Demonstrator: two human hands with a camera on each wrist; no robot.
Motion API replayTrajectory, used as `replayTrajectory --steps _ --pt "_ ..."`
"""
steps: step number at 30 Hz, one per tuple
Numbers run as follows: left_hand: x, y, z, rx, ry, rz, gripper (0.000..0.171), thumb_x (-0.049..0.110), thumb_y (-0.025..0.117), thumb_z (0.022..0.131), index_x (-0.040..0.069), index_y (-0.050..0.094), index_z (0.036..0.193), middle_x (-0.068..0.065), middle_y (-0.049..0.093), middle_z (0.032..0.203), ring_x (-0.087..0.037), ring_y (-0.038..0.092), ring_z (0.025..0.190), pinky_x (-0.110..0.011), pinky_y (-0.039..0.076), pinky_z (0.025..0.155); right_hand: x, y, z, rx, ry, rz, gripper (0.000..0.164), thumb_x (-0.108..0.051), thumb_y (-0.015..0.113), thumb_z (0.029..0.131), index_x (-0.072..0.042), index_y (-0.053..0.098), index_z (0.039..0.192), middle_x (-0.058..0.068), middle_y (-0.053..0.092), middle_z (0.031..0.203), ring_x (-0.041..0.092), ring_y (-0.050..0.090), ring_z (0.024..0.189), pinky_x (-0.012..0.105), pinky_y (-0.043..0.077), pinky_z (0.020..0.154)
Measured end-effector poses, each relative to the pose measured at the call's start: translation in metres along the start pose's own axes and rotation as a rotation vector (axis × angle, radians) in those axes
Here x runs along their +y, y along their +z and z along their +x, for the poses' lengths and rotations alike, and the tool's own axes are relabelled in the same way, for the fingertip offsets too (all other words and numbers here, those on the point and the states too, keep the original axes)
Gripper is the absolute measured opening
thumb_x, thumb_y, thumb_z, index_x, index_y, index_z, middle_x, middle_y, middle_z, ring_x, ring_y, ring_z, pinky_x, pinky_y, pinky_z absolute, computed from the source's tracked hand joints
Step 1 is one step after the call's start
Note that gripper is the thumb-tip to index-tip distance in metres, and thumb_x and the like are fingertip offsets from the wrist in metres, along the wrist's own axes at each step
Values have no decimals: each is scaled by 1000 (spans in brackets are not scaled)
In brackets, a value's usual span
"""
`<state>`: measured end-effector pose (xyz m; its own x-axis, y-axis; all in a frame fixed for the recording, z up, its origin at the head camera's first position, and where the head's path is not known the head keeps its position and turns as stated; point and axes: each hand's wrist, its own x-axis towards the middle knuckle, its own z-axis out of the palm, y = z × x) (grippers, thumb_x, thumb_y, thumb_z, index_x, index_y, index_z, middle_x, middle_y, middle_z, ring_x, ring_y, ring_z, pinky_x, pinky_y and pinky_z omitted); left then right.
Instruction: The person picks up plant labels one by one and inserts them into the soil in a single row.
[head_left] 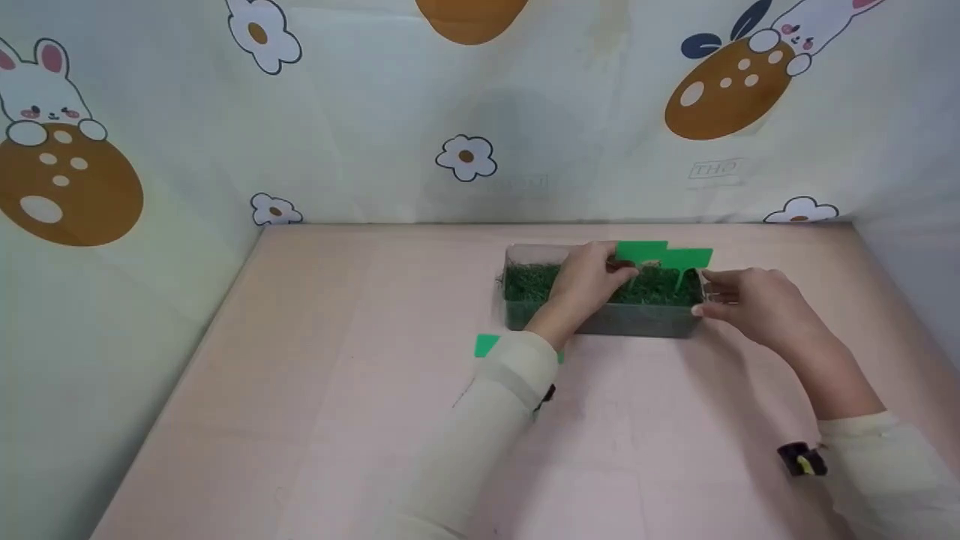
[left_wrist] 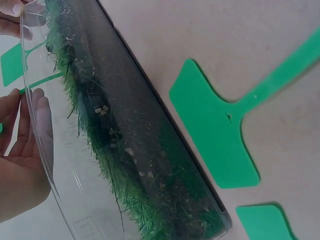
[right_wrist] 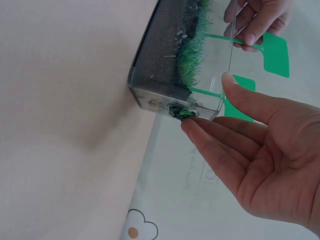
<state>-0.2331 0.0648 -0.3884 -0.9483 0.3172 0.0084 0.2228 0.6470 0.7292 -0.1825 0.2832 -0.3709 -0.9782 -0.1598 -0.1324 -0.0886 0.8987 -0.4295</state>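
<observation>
A clear plastic planter box (head_left: 641, 322) stands on the table, with soil and green grass (head_left: 529, 283) inside. Two green T-shaped plant labels stand in the grass near its right end. My left hand (head_left: 589, 277) reaches over the box and pinches the stem of one plant label (right_wrist: 276, 55) between thumb and fingers. Beside it, the other plant label (right_wrist: 240, 100) stands closer to the end wall. At that end my right hand (right_wrist: 272, 150) holds the box, thumb at the rim and fingertips against the end wall.
On the table in front of the box lie more green labels, one label (left_wrist: 215, 132) whole-headed and another label (left_wrist: 265, 222) partly in view; my left sleeve (head_left: 480, 420) covers part of them. A patterned backdrop (head_left: 360, 135) rises behind the table (head_left: 300, 375).
</observation>
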Motion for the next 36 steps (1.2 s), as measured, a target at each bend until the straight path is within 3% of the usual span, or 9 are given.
replayTrajectory --steps 14,23,36 --pt "0 3 4 6 -7 43 12 29 67 95 20 72 101 6 73 99 -5 68 87 -19 54 75 -2 -1 0 -11 11 6 65 -25 72 92 7 47 143 29 64 125 46 62 116 59 50 94" --pt "1 8 6 -1 -61 76 11 31 68 95 20 71 96 6 71 89 -4 62 72 -19 49 64 -2 0 -1 -9 19 15 66 -25 73 92 7 46 143 29 64 125 46 62 117 59 50 94" --pt "0 9 6 -7 -86 109 11 31 67 96 21 71 98 7 71 93 -4 63 76 -19 50 67 1 0 -1 14 -12 20 65 -26 74 91 8 48 141 30 65 122 46 64 112 59 50 91"
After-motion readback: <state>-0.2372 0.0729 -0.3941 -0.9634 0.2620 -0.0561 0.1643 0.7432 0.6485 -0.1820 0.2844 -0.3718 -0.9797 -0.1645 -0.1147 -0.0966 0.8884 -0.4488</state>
